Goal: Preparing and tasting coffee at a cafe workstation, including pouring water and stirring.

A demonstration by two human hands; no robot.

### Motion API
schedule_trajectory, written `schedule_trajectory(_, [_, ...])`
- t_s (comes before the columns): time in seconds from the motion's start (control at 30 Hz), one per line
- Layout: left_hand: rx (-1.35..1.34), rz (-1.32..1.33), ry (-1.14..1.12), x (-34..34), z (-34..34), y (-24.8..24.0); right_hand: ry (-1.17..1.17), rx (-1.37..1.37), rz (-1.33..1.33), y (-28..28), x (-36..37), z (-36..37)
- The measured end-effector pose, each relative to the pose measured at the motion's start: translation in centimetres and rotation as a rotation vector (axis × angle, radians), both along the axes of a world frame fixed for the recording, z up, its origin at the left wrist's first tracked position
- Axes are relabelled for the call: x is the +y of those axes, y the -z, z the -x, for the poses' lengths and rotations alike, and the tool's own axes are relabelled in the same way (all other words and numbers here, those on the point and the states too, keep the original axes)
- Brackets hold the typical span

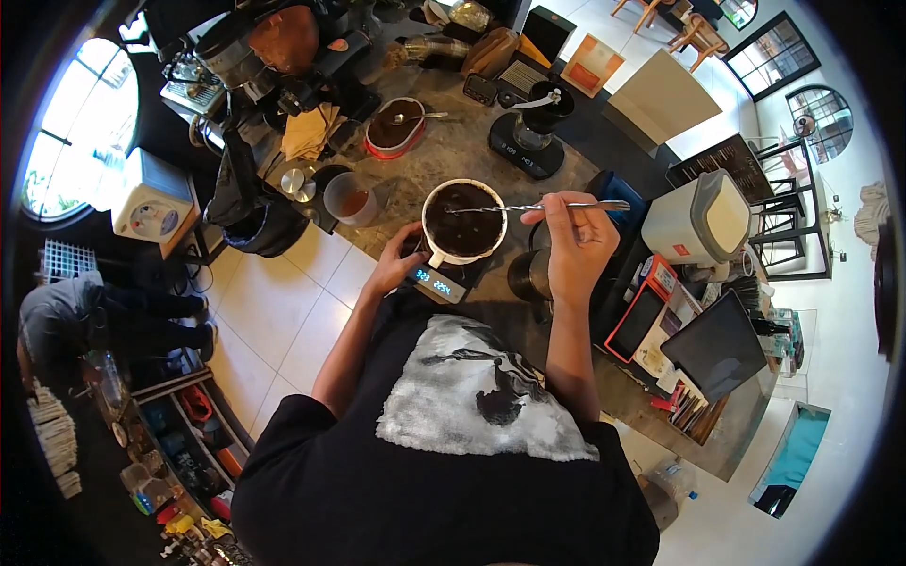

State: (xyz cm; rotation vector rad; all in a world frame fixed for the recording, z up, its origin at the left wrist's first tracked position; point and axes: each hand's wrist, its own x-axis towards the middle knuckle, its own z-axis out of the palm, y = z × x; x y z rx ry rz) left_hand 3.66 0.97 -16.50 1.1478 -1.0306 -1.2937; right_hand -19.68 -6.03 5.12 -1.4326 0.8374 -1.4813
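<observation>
One stirrer (514, 208) in coffee (462, 230), apparently.

- Daylight pours through an arched window (80, 127) at left, its panes burned nearly white.
- Pale floor tiles (326, 316) throw back a bright patch of glare.
- Thin highlights run along a twisted metal bar spoon (517, 208), reasonably sharp near the center.
- Lit digits glow pale blue on a digital scale (435, 283).
- A black T-shirt (453, 500) sinks into deep shadow, its folds barely readable.
- Fisheye distortion curves the white wall (835, 321) at right; black vignetting rings the view, and detail softens toward the rim.
</observation>
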Motion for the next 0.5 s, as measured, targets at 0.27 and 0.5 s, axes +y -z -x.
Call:
schedule_trajectory(0.27, [0.014,-0.016,-0.001,-0.1,-0.2,0.6,0.008,0.048,0.0,0.3,0.0,1.1])
schedule_trajectory(0.5, [0.043,-0.032,0.016,-0.1,-0.1,0.2,-0.023,0.022,0.0,-1.3,1.1,1.6])
